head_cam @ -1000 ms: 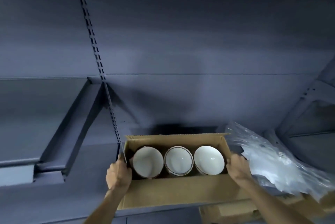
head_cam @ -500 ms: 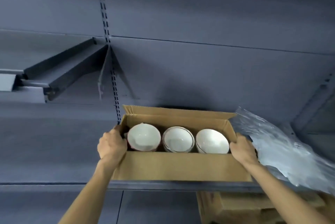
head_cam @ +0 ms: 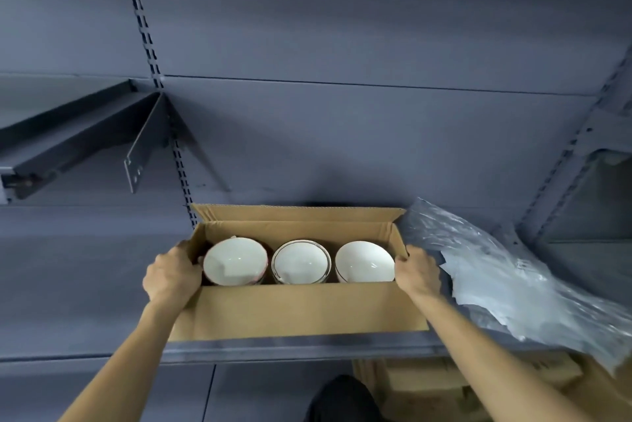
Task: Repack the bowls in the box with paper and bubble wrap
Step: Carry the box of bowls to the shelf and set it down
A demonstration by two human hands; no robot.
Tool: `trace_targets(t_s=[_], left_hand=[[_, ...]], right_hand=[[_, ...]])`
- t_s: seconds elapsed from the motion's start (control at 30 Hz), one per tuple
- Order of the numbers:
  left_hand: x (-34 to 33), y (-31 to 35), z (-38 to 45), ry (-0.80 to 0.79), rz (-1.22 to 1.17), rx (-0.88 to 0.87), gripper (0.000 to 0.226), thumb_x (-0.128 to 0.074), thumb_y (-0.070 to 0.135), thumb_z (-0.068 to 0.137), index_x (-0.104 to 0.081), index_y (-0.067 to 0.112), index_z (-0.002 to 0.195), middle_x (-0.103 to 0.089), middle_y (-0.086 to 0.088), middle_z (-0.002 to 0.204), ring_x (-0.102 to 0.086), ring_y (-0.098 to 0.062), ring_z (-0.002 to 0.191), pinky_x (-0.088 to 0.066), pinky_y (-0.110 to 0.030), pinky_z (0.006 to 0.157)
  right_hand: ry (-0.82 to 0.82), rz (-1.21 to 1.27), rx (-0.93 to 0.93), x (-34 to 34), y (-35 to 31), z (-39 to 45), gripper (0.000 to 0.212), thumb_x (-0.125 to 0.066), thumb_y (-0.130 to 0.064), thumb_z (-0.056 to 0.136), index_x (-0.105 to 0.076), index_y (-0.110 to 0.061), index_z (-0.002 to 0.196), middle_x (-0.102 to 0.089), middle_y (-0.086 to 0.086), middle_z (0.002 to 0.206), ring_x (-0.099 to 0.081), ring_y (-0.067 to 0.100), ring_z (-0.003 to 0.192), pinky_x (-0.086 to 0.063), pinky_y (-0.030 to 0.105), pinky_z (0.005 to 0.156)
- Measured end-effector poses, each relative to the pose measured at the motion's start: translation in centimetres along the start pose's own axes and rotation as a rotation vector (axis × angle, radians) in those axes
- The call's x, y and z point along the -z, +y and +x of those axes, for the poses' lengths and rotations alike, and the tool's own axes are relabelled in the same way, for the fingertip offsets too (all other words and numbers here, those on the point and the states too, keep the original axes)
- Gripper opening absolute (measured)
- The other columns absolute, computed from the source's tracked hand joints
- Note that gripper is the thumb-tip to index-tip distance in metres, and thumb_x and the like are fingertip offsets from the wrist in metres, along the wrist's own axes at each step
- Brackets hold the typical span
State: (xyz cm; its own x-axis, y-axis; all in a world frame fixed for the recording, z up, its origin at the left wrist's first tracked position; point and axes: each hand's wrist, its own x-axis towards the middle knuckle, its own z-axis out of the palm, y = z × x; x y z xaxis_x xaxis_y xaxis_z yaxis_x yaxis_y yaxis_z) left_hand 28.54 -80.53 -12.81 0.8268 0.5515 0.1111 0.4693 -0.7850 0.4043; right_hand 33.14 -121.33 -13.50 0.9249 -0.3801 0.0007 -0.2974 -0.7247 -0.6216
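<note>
Box (head_cam: 297,310) of three bowls (head_cam: 301,262): left hand (head_cam: 171,273) and right hand (head_cam: 415,271) fingers grip its ends

Brown cardboard box (head_cam: 301,312), three white bowls (head_cam: 301,262), perhaps dark-rimmed; grey shelf (head_cam: 307,350), clear bubble wrap (head_cam: 506,278).
</note>
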Motion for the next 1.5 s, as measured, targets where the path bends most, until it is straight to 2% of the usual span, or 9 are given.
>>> trace_targets(t_s=[0.1,0.3,0.43,0.53,0.63,0.87,1.2,1.33,1.5], left_hand=[[-0.2,-0.1,-0.1,-0.015,0.003,-0.016,0.030,-0.056,0.032,0.095,-0.060,0.018,0.121,-0.056,-0.011,0.084,-0.063,-0.042,0.090,-0.048,-0.040,0.065],[0.0,0.1,-0.2,-0.022,-0.007,-0.015,0.030,-0.055,0.032,0.095,-0.058,0.018,0.122,-0.066,-0.016,0.098,-0.063,-0.042,0.091,-0.052,-0.042,0.070],[0.3,0.4,-0.4,-0.036,-0.005,0.028,0.030,-0.055,0.033,0.095,-0.057,0.019,0.122,-0.063,-0.014,0.097,-0.063,-0.041,0.094,-0.049,-0.042,0.071],[0.5,0.5,-0.6,-0.036,-0.018,0.050,0.027,-0.056,0.032,0.095,-0.058,0.019,0.119,-0.056,-0.009,0.088,-0.063,-0.039,0.090,-0.048,-0.041,0.068],[0.3,0.3,-0.6,-0.032,-0.040,0.052,0.026,-0.057,0.031,0.094,-0.058,0.021,0.118,-0.060,-0.009,0.089,-0.063,-0.038,0.088,-0.053,-0.043,0.072],[0.0,-0.2,-0.2,-0.039,-0.017,0.032,0.026,-0.057,0.032,0.094,-0.058,0.021,0.117,-0.059,-0.011,0.087,-0.062,-0.041,0.086,-0.051,-0.042,0.068],[-0.1,0.0,-1.8,-0.017,0.010,0.045,0.028,-0.057,0.032,0.094,-0.058,0.021,0.120,-0.055,-0.010,0.085,-0.062,-0.042,0.088,-0.047,-0.040,0.066],[-0.4,0.8,-2.7,-0.007,-0.003,0.027,0.030,-0.056,0.032,0.095,-0.058,0.020,0.122,-0.064,-0.014,0.093,-0.063,-0.041,0.088,-0.050,-0.040,0.067],[-0.9,3.0,-4.3,-0.017,-0.008,-0.020,0.032,-0.054,0.032,0.096,-0.058,0.019,0.125,-0.065,-0.013,0.093,-0.065,-0.039,0.090,-0.046,-0.037,0.065]], right_hand=[[0.011,-0.014,0.008,0.1,0.0,0.2,0.011,-0.050,-0.015,0.096,-0.053,-0.015,0.086,-0.065,0.016,0.106,-0.060,0.040,0.096,-0.044,0.039,0.074],[0.020,-0.041,0.017,-0.1,0.2,0.5,0.025,-0.048,-0.012,0.093,-0.040,-0.018,0.070,-0.064,0.017,0.100,-0.056,0.037,0.088,-0.044,0.039,0.072],[0.025,-0.067,0.014,-0.1,0.1,0.3,0.008,-0.050,-0.016,0.094,-0.057,-0.017,0.090,-0.065,0.017,0.112,-0.059,0.041,0.102,-0.042,0.038,0.075],[0.021,-0.080,0.018,-0.1,0.1,0.2,0.007,-0.050,-0.016,0.095,-0.056,-0.016,0.091,-0.065,0.017,0.111,-0.060,0.040,0.103,-0.044,0.040,0.075],[0.031,-0.080,0.024,-0.1,0.0,0.2,0.011,-0.050,-0.016,0.096,-0.061,-0.013,0.099,-0.066,0.016,0.111,-0.061,0.040,0.103,-0.044,0.039,0.075],[0.002,-0.075,0.053,0.3,-0.1,0.3,0.017,-0.050,-0.014,0.096,-0.046,-0.016,0.079,-0.066,0.014,0.102,-0.059,0.038,0.095,-0.043,0.037,0.071],[-0.051,-0.137,0.114,1.0,0.6,1.1,0.009,-0.046,-0.020,0.098,-0.052,-0.019,0.091,-0.065,0.007,0.107,-0.059,0.032,0.097,-0.046,0.038,0.073],[-0.046,-0.178,0.104,1.8,1.2,1.5,0.007,-0.048,-0.018,0.097,-0.054,-0.018,0.096,-0.065,0.007,0.111,-0.059,0.034,0.102,-0.045,0.037,0.074],[-0.046,-0.202,0.061,3.6,3.1,2.0,0.010,-0.046,-0.018,0.097,-0.056,-0.021,0.096,-0.062,0.005,0.108,-0.057,0.032,0.094,-0.049,0.039,0.079]])
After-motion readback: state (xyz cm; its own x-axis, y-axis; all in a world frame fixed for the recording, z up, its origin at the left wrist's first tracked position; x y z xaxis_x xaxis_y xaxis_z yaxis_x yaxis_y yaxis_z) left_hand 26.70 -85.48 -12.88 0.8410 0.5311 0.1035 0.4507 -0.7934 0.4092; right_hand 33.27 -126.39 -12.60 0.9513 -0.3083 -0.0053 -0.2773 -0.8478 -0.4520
